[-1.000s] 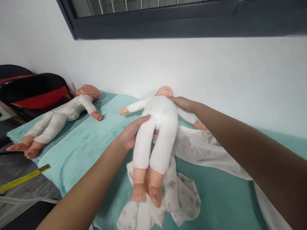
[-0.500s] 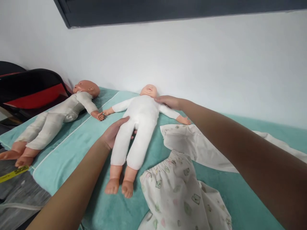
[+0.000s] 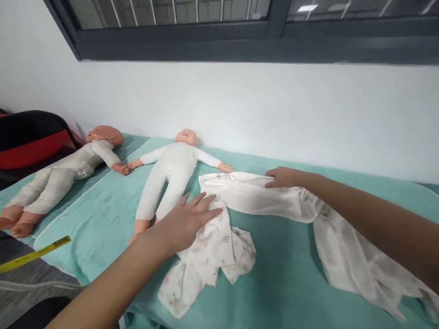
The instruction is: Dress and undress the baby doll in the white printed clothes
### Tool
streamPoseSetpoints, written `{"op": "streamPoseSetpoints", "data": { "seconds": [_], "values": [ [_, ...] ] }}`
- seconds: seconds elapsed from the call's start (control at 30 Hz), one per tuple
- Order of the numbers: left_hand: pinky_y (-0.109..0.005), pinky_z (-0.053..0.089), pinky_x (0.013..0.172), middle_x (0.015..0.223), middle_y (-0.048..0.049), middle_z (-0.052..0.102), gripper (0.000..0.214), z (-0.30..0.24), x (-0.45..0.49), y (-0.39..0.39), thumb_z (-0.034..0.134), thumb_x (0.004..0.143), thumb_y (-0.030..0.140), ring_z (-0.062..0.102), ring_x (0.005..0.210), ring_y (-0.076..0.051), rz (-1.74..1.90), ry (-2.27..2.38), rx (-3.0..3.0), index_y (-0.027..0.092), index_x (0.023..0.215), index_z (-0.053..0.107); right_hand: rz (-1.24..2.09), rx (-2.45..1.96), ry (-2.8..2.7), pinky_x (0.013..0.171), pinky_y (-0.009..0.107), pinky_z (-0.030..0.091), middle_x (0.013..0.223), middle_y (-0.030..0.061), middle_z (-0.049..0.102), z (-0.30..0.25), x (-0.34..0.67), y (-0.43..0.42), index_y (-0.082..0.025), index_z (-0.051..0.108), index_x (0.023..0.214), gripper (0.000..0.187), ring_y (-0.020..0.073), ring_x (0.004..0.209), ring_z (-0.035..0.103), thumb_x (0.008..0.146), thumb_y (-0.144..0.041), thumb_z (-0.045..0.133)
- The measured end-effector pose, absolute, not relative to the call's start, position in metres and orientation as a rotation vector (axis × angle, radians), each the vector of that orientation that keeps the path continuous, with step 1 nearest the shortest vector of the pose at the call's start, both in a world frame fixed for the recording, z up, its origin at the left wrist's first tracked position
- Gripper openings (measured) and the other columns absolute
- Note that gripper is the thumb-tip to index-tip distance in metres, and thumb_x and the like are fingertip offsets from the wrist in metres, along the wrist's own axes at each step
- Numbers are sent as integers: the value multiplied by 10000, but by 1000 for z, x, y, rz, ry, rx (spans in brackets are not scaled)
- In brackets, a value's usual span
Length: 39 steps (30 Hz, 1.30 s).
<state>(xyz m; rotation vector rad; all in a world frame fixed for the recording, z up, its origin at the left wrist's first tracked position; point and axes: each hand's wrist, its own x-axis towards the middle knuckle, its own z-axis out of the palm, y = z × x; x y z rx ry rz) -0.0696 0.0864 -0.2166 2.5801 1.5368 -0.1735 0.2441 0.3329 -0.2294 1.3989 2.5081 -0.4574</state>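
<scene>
My left hand point(image 3: 188, 219) is spread open over the baby trousers point(image 3: 219, 251), which are white with a small animal print and lie crumpled. Whether its fingers touch the cloth I cannot tell. My right hand point(image 3: 283, 177) pinches the upper edge of a long white baby garment point(image 3: 254, 196), which stretches from beside the near doll's hand down to the right. On its back beyond my left hand lies a baby doll point(image 3: 178, 160) with a white cloth body, arms spread; my hand and forearm partly hide its feet.
A second baby doll point(image 3: 73, 167) lies at the left, its hand against the first doll's. Teal cloth point(image 3: 284, 265) covers the bed. Black and red chairs point(image 3: 34, 141) stand at far left, near a yellow strap point(image 3: 37, 253). A white wall point(image 3: 240, 109) and window frame point(image 3: 171, 48) close off the back.
Both hands have left the near doll. My right hand has moved right and taken hold of the white garment; my left has moved over the printed trousers. The view has shifted right and up.
</scene>
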Motion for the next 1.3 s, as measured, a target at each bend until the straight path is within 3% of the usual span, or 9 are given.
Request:
{"op": "streamPoseSetpoints", "data": {
  "seconds": [0.17, 0.33, 0.43, 0.53, 0.67, 0.83, 1.0, 1.17, 1.3],
  "values": [
    [-644, 292, 1118, 1588, -113, 292, 608, -224, -33, 81, 466, 716, -59, 203, 1485, -349, -181, 1587, 2552, 223, 1250, 547, -295, 1316, 2803, 920, 364, 436, 1251, 122, 615, -234, 243, 230, -189, 596, 1177, 359, 276, 1118, 582, 922, -411, 472],
    [-605, 183, 1185, 1603, -105, 247, 401, -200, 10, 62, 526, 681, -5, 157, 1498, -324, 247, 1571, 2753, 186, 1028, 588, -196, 806, 3085, 708, 275, 422, 1063, 64, 622, -212, 230, 129, -186, 576, 995, 175, 187, 913, 601, 942, -264, 429],
    [-533, 292, 1148, 1278, -112, 605, 264, -189, 38, 52, 525, 723, 59, 510, 1269, -270, 275, 1541, 2711, 187, 950, 566, -131, 751, 3111, 638, 264, 371, 1052, 44, 607, -185, 240, 96, -187, 563, 941, 121, 170, 862, 588, 920, -213, 447],
    [-425, 468, 937, 916, -64, 661, 64, -185, 53, 47, 516, 809, 196, 633, 922, -236, 394, 1696, 2555, 201, 872, 523, -191, 944, 3104, 648, 275, 366, 1025, 35, 614, -161, 260, 78, -196, 557, 941, 134, 167, 822, 583, 942, -251, 435],
    [-346, 482, 747, 899, -46, 643, 295, -180, 68, 49, 578, 800, 302, 636, 837, -240, 946, 1985, 2126, 212, 1062, 477, -716, 1556, 2946, 730, 315, 433, 1162, 56, 621, -147, 286, 66, -223, 501, 1199, 363, 198, 877, 608, 914, -445, 531],
    [-323, 488, 819, 1036, -37, 596, 422, -170, 105, 54, 638, 711, 222, 619, 900, -197, 1630, 1747, 1723, 219, 1094, 462, -1535, 1646, 2833, 986, 413, 444, 1404, 124, 499, -163, 283, 69, -202, 329, 1442, 906, 281, 1185, 549, 721, -552, 750],
    [-354, 441, 1029, 1282, -69, 522, 524, -178, 115, 55, 647, 709, 219, 539, 1190, -215, 1582, 1331, 1599, 218, 1209, 492, -2255, 1230, 3045, 1113, 412, 383, 1362, 68, 553, -181, 255, 72, -206, 487, 1361, 635, 262, 1294, 488, 799, -427, 686],
    [-364, 430, 1078, 1496, -110, 388, 965, -204, 88, 36, 761, 698, 362, 439, 1351, -245, 1329, 1216, 1598, 254, 1483, 209, -2779, 1252, 2582, 1053, 445, 447, 1359, 77, 557, -189, 241, 62, -214, 479, 1365, 595, 283, 1254, 529, 819, -364, 663],
    [-390, 470, 1031, 1383, -129, 505, 896, -234, 74, 9, 776, 635, 350, 538, 1241, -260, 1496, 1586, 1466, 200, 1395, 327, -2687, 921, 2478, 1010, 411, 484, 1359, 76, 550, -201, 232, 49, -233, 377, 1430, 686, 255, 1243, 537, 831, -394, 669]
  ]
}}
